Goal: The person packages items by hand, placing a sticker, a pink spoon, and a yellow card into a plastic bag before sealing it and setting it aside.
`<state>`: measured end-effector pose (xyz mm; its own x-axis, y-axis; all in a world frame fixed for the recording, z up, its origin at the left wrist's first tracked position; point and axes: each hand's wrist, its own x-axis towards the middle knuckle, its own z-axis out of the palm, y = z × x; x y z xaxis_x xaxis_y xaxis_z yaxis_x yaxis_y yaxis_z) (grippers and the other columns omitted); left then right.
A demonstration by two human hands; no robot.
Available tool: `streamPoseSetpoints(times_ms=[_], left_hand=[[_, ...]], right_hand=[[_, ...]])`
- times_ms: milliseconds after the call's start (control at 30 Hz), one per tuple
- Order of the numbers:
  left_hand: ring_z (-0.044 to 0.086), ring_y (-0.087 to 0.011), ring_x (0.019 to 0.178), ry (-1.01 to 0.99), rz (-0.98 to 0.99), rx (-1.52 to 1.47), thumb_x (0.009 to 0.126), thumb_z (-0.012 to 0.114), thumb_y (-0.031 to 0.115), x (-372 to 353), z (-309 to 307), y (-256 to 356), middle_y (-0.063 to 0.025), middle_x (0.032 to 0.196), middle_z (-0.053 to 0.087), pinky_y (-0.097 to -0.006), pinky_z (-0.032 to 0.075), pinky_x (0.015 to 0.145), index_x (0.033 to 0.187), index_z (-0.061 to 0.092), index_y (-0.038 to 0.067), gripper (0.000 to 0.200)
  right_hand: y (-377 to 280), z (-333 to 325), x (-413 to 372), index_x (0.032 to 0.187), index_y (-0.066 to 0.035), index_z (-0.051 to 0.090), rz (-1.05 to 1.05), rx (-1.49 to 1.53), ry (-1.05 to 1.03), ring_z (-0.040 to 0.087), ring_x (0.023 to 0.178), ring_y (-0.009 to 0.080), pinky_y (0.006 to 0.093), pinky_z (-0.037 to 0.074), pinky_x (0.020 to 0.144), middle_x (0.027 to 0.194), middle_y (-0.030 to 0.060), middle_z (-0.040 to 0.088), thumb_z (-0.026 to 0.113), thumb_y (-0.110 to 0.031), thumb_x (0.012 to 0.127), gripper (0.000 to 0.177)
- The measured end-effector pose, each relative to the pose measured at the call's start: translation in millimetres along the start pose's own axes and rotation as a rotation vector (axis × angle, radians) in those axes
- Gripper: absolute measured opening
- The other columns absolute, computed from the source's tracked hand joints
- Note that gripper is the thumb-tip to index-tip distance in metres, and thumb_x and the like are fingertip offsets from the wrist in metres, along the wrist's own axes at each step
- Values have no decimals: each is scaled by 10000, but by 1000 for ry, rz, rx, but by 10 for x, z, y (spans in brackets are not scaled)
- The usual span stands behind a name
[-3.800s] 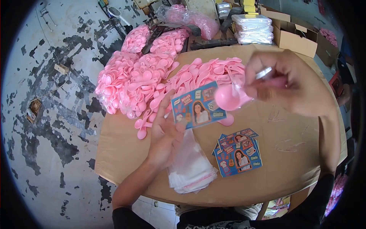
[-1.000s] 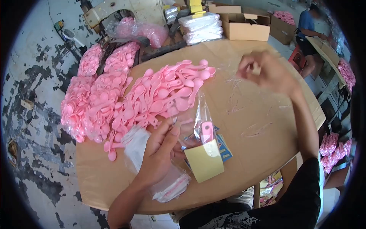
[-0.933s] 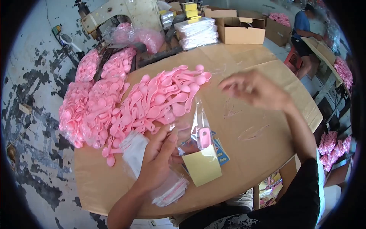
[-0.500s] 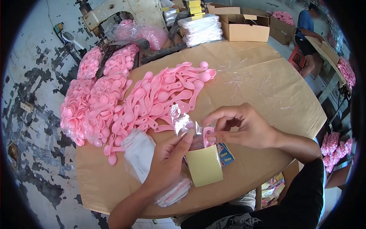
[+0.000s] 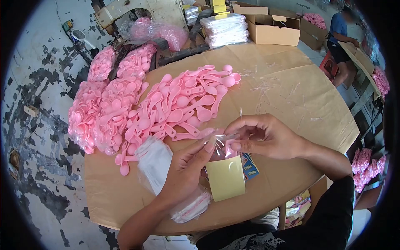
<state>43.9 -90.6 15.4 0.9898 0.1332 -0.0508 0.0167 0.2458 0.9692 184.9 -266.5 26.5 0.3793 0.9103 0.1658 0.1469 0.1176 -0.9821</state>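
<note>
Both hands grip the top of a small clear plastic bag [image 5: 219, 143], whose upper film is bunched between them. In its lower part is a blank yellow card [image 5: 227, 179], and the end of a pink spoon [image 5: 230, 148] shows above the card. My left hand [image 5: 187, 164] pinches the bag's left side, thumb on top. My right hand [image 5: 268, 137] has its thumb and fingers closed at the upper right, by the spoon's end. Behind the bag lie blue printed cards [image 5: 251, 167]. A stack of clear bags [image 5: 153, 160] lies under and beside my left forearm.
Loose pink spoons [image 5: 175, 102] are heaped beyond my hands. Filled bags of spoons [image 5: 98, 110] stand to the left. Thin plastic strips [image 5: 266, 85] lie on the brown table cover [image 5: 308, 66]. A cardboard box [image 5: 275, 33] is at the back; a person [image 5: 339, 35] sits far right.
The bag's shiny top film stood up and has come down between my hands. My right fingers have closed onto it, and less of the spoon's end shows. The view has shifted slightly.
</note>
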Motion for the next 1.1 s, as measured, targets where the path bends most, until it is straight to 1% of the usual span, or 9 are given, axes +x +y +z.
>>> streamPoseSetpoints(times_ms=[100,200,300,400,500,600,800,900,1100], left_hand=[[573,-78,1029,6,-68,46,1009,486,206,-11,-4,64,-52,1188,613,-232,475,859,1374,466,15,413],[586,-76,988,-21,-24,101,1010,482,206,2,-16,54,-44,1133,622,-236,485,838,1355,485,14,396],[593,-93,976,-47,-56,-14,1003,488,168,-9,45,124,-54,1130,617,-253,487,846,1317,511,10,352],[601,-106,966,-83,139,244,995,495,132,27,23,73,-60,1126,614,-261,489,843,1294,515,17,321],[601,-101,964,-69,38,224,988,505,117,10,0,114,-57,1108,615,-249,487,832,1279,514,31,304],[600,-90,952,-108,38,186,996,483,117,19,-43,121,-54,1104,613,-233,482,820,1242,526,38,261],[602,-128,1002,-141,171,342,983,472,67,49,-111,85,-66,1093,615,-262,478,864,1162,566,3,212],[569,-98,948,-157,166,302,983,452,54,50,-108,90,-43,1072,614,-241,457,804,1130,582,23,199],[573,-102,930,-214,207,379,972,433,39,74,-191,64,-50,1065,614,-244,458,789,1120,600,11,225]], right_hand=[[-6,-25,-10,1086,-8,649,30,-66,-34,607,933,75,241,513,828,1011,47,677,622,-62,917,179],[-46,-83,-1,1047,8,673,9,-97,-71,633,920,97,250,517,828,996,78,694,637,-51,903,159],[-45,-65,1,1033,15,685,-46,-99,-28,650,904,109,255,520,820,976,91,706,644,-38,895,153],[8,-69,-8,1076,-3,680,-86,-102,8,634,889,90,247,518,796,976,76,706,631,-48,906,182],[19,-84,-6,1096,-16,682,-139,-208,30,627,857,78,245,513,755,952,73,710,618,-27,902,204],[-29,-103,-4,1065,-28,701,-231,-303,51,634,808,81,245,502,710,903,80,715,610,21,870,221],[-17,-216,15,958,-61,734,-382,-401,-49,656,761,151,283,506,694,853,77,711,610,78,790,250],[7,-247,30,926,-69,737,-444,-431,-77,656,747,175,304,504,701,833,65,710,619,74,778,237],[14,-259,46,910,-89,741,-526,-470,-105,648,720,178,305,483,685,769,55,703,629,66,771,237]])
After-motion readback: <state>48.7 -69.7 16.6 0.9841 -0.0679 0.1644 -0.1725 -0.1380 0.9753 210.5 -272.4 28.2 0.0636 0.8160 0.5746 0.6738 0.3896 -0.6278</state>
